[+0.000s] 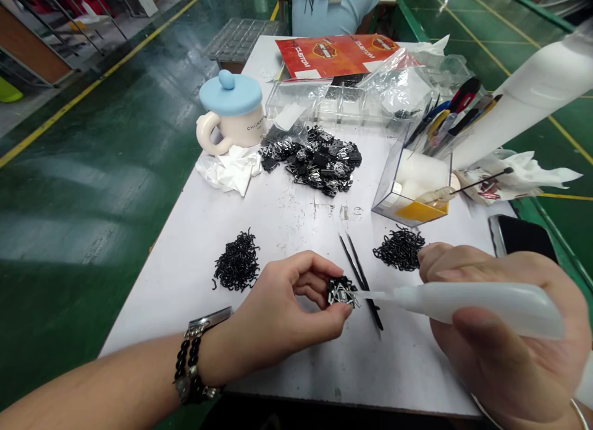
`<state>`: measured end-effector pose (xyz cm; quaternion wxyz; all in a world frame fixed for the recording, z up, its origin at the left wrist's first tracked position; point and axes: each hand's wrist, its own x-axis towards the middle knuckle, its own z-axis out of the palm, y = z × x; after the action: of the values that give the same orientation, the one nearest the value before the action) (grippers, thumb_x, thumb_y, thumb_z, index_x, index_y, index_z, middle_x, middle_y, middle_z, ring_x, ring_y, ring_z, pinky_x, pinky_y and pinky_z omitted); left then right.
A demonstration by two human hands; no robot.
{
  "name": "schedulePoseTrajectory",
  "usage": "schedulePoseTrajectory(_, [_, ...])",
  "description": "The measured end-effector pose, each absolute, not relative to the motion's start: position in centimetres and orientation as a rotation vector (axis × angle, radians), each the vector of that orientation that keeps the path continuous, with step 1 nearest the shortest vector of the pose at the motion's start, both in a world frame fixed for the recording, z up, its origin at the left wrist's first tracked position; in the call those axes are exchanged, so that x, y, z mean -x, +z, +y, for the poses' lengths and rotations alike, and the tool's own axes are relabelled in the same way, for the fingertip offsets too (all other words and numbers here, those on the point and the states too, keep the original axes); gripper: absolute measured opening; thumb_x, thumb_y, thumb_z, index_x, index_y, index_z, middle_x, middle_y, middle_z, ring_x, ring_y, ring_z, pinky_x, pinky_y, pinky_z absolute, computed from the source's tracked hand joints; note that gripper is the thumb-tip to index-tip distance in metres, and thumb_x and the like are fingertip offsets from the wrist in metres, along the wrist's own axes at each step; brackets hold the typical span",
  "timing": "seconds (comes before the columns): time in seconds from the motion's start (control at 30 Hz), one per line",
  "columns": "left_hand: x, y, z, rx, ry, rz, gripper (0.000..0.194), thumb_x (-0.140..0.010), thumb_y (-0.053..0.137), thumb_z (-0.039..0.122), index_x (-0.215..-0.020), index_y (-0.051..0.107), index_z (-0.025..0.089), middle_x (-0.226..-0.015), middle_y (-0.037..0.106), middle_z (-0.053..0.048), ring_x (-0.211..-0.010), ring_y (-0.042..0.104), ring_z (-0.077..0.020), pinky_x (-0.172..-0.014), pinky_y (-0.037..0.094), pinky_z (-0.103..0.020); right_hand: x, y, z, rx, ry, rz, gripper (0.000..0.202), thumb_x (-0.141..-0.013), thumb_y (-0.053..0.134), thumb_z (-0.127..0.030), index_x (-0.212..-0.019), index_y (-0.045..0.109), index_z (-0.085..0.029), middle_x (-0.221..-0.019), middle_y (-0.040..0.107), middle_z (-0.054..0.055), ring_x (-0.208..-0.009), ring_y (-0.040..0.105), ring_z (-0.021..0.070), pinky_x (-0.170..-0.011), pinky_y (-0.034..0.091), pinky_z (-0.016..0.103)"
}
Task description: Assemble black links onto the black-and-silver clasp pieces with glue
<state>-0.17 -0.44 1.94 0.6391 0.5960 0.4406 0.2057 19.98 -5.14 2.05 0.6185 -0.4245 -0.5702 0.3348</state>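
Note:
Between thumb and fingers, my left hand (pixel 296 306) holds a small black and silver part (pixel 341 292) low over the white table. My right hand (pixel 504 331) is wrapped round a translucent squeeze bottle (pixel 482 303), whose thin nozzle reaches the right side of that part. Just beyond the part, black tweezers (pixel 360 275) lie on the table, passing under the nozzle. One heap of small black curved pieces (pixel 236 262) lies left of my left hand, another heap (pixel 399 248) close to my right fingers. A larger pile of black and silver parts (pixel 322 161) sits farther back.
A mug with a blue lid (pixel 231 112) and crumpled tissue (pixel 231 169) stand back left. At right are a clear box of tools (pixel 412 189), a large white cylinder (pixel 532 96) and a phone (pixel 523 237). Red packaging (pixel 333 54) and plastic trays lie behind; a person in blue (pixel 331 13) is beyond.

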Motion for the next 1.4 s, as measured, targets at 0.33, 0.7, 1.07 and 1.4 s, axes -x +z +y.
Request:
schedulePoseTrajectory(0.33, [0.18, 1.76, -0.48, -1.362, 0.464, 1.002, 0.028, -0.071, 0.070, 0.027, -0.096, 0.060, 0.018, -0.072, 0.059, 0.000, -0.064, 0.053, -0.0084, -0.063, 0.048, -0.019, -19.86, 2.06, -5.32, 0.954, 0.769, -1.317, 0.018, -0.078, 0.068, -0.024, -0.093, 0.064, -0.015, -0.065, 0.058, 0.003, -0.056, 0.048, 0.0170, -0.060, 0.036, 0.039])
schedulePoseTrajectory(0.7, [0.17, 1.55, -0.55, -1.348, 0.457, 1.007, 0.029, -0.071, 0.070, 0.029, -0.096, 0.059, 0.018, -0.077, 0.060, -0.001, -0.065, 0.053, -0.0094, -0.063, 0.048, -0.021, -19.84, 2.14, -5.13, 0.925, 0.746, -1.324, 0.019, -0.077, 0.069, -0.023, -0.093, 0.065, -0.013, -0.065, 0.058, 0.003, -0.056, 0.049, 0.0173, -0.060, 0.035, 0.039])
schedulePoseTrajectory(1.07, [0.11, 1.84, -0.43, -1.364, 0.435, 1.012, 0.030, -0.072, 0.069, 0.030, -0.097, 0.058, 0.017, -0.077, 0.059, -0.001, -0.065, 0.052, -0.0097, -0.062, 0.048, -0.022, -19.89, 2.09, -5.26, 0.936, 0.756, -1.326, 0.020, -0.076, 0.069, -0.022, -0.094, 0.064, -0.014, -0.064, 0.057, 0.003, -0.055, 0.049, 0.0172, -0.058, 0.035, 0.038])
schedulePoseTrajectory(1.4, [0.36, 1.30, -0.56, -1.358, 0.446, 0.984, 0.030, -0.073, 0.069, 0.030, -0.099, 0.058, 0.018, -0.078, 0.059, -0.001, -0.066, 0.053, -0.0098, -0.065, 0.049, -0.022, -19.89, 2.19, -5.37, 0.992, 0.739, -1.298, 0.017, -0.077, 0.070, -0.025, -0.091, 0.065, -0.016, -0.062, 0.056, 0.002, -0.054, 0.048, 0.0173, -0.061, 0.037, 0.040])
